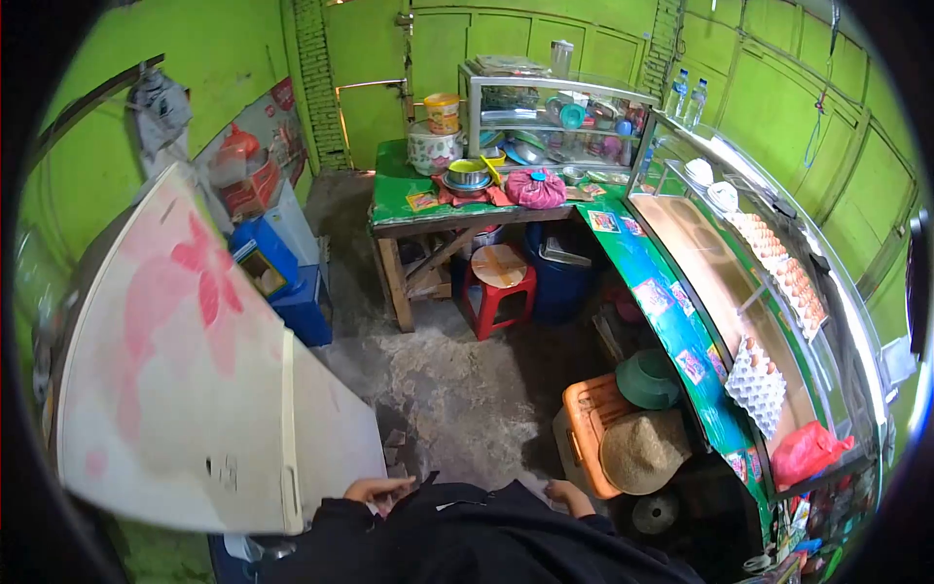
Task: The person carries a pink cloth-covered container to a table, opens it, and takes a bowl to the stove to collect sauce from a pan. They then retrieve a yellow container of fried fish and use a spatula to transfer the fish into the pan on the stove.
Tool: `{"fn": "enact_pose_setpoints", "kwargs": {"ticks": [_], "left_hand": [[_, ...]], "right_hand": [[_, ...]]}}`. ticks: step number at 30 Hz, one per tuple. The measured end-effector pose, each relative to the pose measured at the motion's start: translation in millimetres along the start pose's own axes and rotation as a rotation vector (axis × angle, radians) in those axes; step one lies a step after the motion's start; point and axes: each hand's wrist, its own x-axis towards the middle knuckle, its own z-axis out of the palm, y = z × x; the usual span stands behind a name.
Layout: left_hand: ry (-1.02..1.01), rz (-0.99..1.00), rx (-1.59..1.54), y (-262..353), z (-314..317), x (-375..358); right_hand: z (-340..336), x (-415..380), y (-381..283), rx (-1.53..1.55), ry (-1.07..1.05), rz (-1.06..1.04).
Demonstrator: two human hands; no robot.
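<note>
Low in the view, my left hand (381,489) reaches out from a dark sleeve, its fingers stretched toward the right with no object visible in them. It is close to the lower door of a white fridge (336,428) and beside the dark clothing (486,535) on my body. On the other side of my body, my right hand (570,496) has its fingers bent inward. A pale, blurred patch shows at those fingertips, and I cannot make out what it is. Right of this hand stands an orange crate (587,428) beside a sack of grain (644,450).
A green table (389,200) carries pots and a pink bundle (535,190). Beneath it stands a red stool (501,292). Along the right runs a glass display case (778,204) with egg trays (756,386) and a red bag (809,453). Blue boxes (302,307) sit behind the fridge.
</note>
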Motion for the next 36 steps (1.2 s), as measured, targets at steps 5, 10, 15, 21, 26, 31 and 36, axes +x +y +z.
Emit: {"fn": "enact_pose_setpoints", "kwargs": {"ticks": [5,10,15,21,26,31,36], "left_hand": [[0.391,0.479,0.377,241.3,32.7,-45.5],[1.064,0.941,0.845,391.8,26.9,-20.3],[0.672,0.784,0.469,435.8,28.9,25.5],[0.663,0.593,0.355,470.1,2.1,50.3],[0.658,0.652,0.341,564.3,-42.7,40.5],[0.601,1.114,0.361,746.3,-79.6,12.7],[0.5,1.391,0.337,949.3,-64.4,-59.8]], "right_hand": [[-30.3,-12.9,62.9,0.419,0.314,0.229],[-66.6,37.2,202.9,0.293,0.252,0.177],[-233.6,131.2,188.7,0.117,0.132,0.066],[-554.8,218.0,42.1,0.13,0.476,-0.037],[-741.5,255.3,-36.4,0.258,1.203,-0.262],[-833.1,302.9,-88.4,0.252,1.324,-0.2],[-878.9,331.5,-111.2,0.204,1.325,-0.215]]}}
